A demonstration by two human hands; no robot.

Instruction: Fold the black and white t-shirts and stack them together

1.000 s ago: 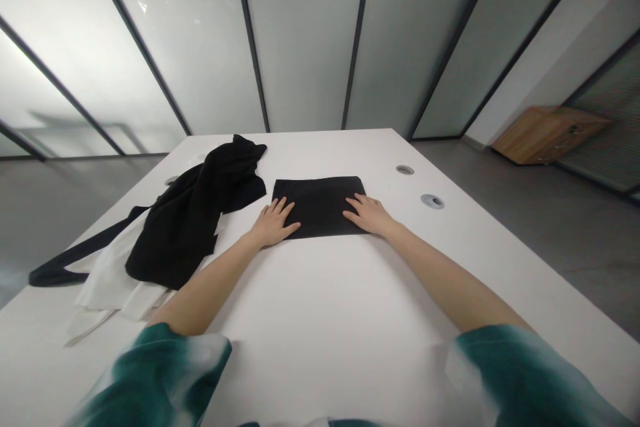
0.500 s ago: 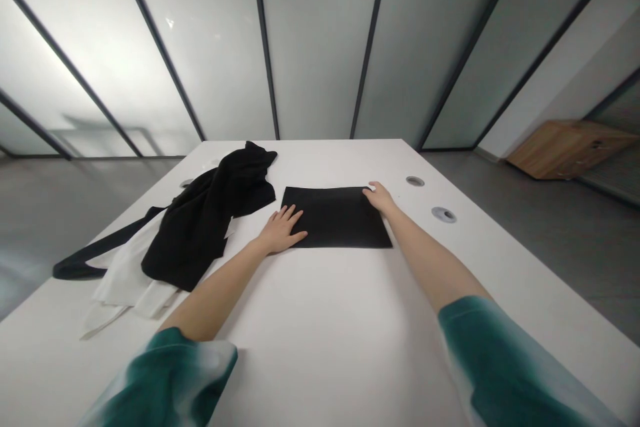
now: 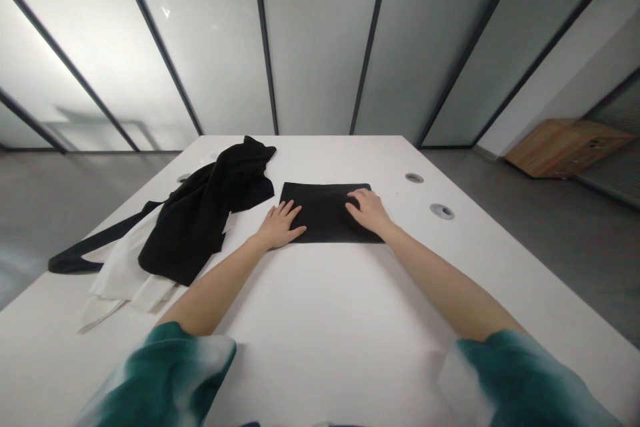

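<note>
Two open hands rest well apart on the folded black cloth (image 3: pixel 325 213), which lies flat on the white table (image 3: pixel 325 300): the left hand (image 3: pixel 280 227) at its near left corner, the right hand (image 3: pixel 367 211) on its right part, neither clamping. We judge the cloth light, soft and limp, best taken by its edges. A crumpled black garment (image 3: pixel 210 207) lies just beside its left edge, over white fabric (image 3: pixel 125 280) and a black strap (image 3: pixel 95 243); two round table grommets (image 3: pixel 427 193) sit to our right
</note>
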